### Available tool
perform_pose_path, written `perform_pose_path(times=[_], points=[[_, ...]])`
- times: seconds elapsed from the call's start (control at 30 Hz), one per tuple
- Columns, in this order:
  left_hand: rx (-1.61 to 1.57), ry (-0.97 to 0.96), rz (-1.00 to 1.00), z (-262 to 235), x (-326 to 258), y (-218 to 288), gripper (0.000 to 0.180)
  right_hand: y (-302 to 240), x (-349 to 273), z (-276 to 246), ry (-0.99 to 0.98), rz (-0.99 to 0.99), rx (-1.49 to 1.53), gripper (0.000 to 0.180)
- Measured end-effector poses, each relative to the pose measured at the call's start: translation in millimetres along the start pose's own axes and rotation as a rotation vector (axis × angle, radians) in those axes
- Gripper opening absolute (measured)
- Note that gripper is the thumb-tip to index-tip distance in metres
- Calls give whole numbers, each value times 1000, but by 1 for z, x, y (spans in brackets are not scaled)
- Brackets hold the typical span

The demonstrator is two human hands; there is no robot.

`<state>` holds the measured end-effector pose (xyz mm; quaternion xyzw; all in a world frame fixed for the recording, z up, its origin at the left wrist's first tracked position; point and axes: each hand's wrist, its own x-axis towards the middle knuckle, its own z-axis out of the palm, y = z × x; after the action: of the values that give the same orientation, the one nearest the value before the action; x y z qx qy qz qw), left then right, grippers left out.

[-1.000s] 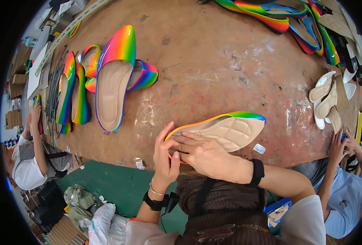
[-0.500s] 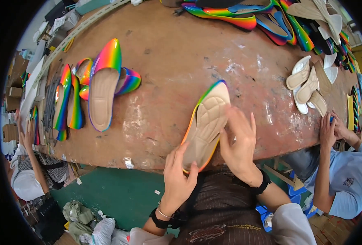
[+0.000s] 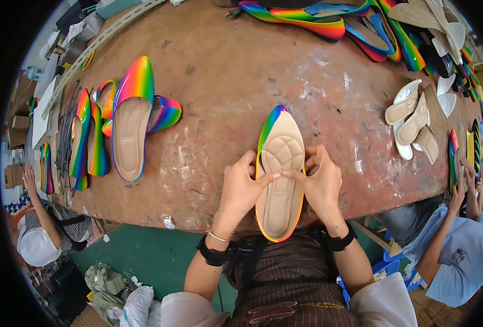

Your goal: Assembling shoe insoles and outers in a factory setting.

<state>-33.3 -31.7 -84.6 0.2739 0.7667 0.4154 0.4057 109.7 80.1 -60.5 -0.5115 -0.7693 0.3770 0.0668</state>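
A rainbow-coloured pointed shoe (image 3: 262, 133) stands in front of me at the table's near edge, its toe facing away. A beige insole (image 3: 283, 153), quilted at the front, covers most of its top. My left hand (image 3: 240, 184) grips the shoe's left side, with its thumb pressed on the middle of the insole. From the right, my right hand (image 3: 323, 180) does the same, and the two thumb tips nearly meet. The other fingers curl round the shoe's sides and are partly hidden.
Several rainbow shoes, among them a mule (image 3: 130, 139), rest at the left of the worn brown table (image 3: 214, 109). More shoes (image 3: 318, 24) lie in a heap at the far right. Loose insoles (image 3: 414, 122) lie nearer. Co-workers (image 3: 454, 245) sit at both sides.
My right hand has moved from the insole's front to the shoe's right side. My left hand has shifted up from the heel. The shoe has turned straighter, and both thumbs now press the insole.
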Motion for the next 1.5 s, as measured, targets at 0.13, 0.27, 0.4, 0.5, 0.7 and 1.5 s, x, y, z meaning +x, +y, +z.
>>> perform_pose_path(times=[0.13, 0.27, 0.4, 0.5, 0.7, 1.5], points=[[51, 102, -83, 3, -5, 10, 33, -8, 3, 0, 3, 12, -4, 60], [305, 170, -88, 1, -17, 38, 49, -22, 9, -7, 178, -363, -250, 70], [98, 335, 327, 21, -65, 21, 101, -41, 26, -9, 142, -536, 165, 65], [106, 161, 402, 34, -108, 1, 125, -54, 1, -30, -252, -462, 155, 41], [374, 310, 575, 54, -94, -36, 126, -9, -71, -6, 14, -737, -184, 36], [430, 400, 655, 63, -86, -48, 129, -15, -47, 28, 111, -791, -544, 44]])
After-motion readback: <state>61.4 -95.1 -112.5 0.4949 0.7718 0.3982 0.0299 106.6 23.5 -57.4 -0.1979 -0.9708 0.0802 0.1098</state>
